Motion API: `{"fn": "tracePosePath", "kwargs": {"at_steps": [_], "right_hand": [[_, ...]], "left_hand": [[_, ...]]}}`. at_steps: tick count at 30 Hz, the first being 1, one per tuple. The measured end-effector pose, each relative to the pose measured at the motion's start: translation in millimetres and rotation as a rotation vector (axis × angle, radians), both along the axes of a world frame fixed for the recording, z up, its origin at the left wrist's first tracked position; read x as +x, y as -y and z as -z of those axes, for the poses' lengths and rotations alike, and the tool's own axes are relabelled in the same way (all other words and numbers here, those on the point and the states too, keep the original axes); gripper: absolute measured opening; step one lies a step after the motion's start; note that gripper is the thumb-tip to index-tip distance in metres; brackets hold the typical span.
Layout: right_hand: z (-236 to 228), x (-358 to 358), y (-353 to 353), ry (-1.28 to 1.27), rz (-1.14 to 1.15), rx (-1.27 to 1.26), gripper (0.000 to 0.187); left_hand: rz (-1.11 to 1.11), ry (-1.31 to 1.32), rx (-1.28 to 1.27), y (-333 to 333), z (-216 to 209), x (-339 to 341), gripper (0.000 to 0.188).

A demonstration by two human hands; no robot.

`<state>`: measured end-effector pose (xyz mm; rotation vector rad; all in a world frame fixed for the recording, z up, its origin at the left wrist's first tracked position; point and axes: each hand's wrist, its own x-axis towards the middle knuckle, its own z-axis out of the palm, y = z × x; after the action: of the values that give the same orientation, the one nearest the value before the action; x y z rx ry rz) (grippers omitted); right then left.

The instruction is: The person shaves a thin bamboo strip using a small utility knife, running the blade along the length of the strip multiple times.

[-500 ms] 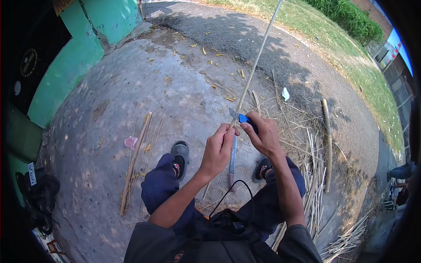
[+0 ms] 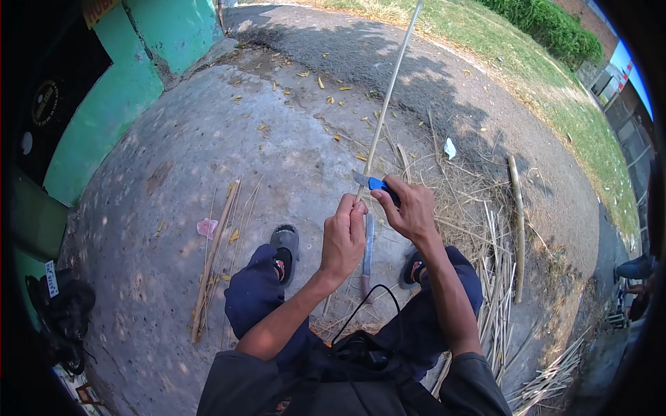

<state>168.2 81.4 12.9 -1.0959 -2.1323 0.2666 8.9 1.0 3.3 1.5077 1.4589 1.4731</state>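
Note:
A long, pale bamboo strip (image 2: 388, 97) runs from my hands away to the far edge of the view. My left hand (image 2: 342, 239) is closed round its near end. In my right hand (image 2: 409, 211) is a blue-handled utility knife (image 2: 379, 184), gripped just beyond the left fingers. Its blade lies against the strip, pointing left. On the ground between my feet, below the hands, rests a large knife (image 2: 368, 253) with a long grey blade and a brownish handle, partly covered by the left hand.
Many split strips (image 2: 496, 277) lie in a heap by my right leg, with a thick pole (image 2: 517, 229) beyond. Left of my left foot are a bamboo piece (image 2: 216, 260) and a pink scrap (image 2: 207, 227). A green wall (image 2: 104, 128) stands far left.
Both hands have shifted slightly left, and the strip's far end has swung left with them. The knife blade stays against the strip just past my left fingers.

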Motion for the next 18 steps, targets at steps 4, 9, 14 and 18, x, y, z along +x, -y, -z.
{"fn": "tracePosePath", "kwargs": {"at_steps": [4,9,14,18], "right_hand": [[1,0,1,0.013,0.039,0.055,0.040],[3,1,-6,-0.060,0.173,-0.006,0.043],[-15,84,-76,-0.414,0.509,-0.043,0.055],[-9,80,-48,-0.500,0.451,-0.027,0.053]], "left_hand": [[0.015,-0.056,-0.053,3,0,1,0.023],[0.002,-0.073,0.004,9,4,3,0.018],[0.188,-0.029,0.093,35,9,23,0.020],[0.134,0.100,-0.049,15,13,-1,0.028]]}}
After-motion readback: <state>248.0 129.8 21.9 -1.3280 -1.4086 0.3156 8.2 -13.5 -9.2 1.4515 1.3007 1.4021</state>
